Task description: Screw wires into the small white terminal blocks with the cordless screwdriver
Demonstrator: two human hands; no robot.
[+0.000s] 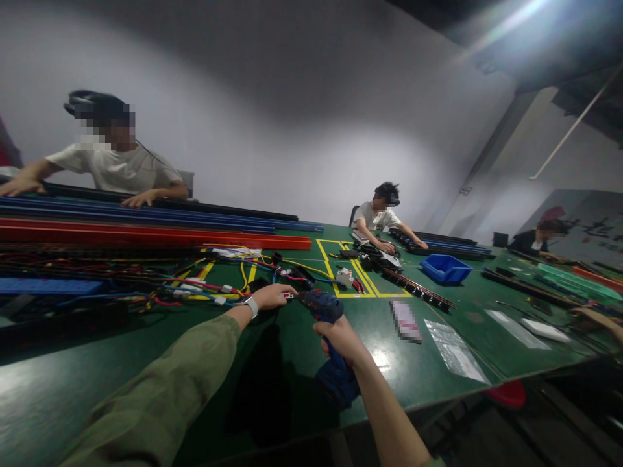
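My right hand (pixel 341 338) is wrapped round the grip of a blue cordless drill (pixel 324 306), whose front end points left. Just left of the drill's tip, my left hand (pixel 270 296) holds a small white part (pixel 288 296) between its fingers. The tip and the part are very close; whether they touch I cannot tell. Coloured wires (pixel 214 288) with white connectors lie beside my left wrist. A white breaker-like block (pixel 344 277) with red wires rests on the green table (pixel 311 363), beyond the drill.
Long red (pixel 233 240) and blue channels (pixel 195 219) lie at the back left. A blue bin (pixel 445 268), a phone (pixel 405 321) and a plastic bag (pixel 455 350) are on the right. Other people (pixel 121 168) work across the table.
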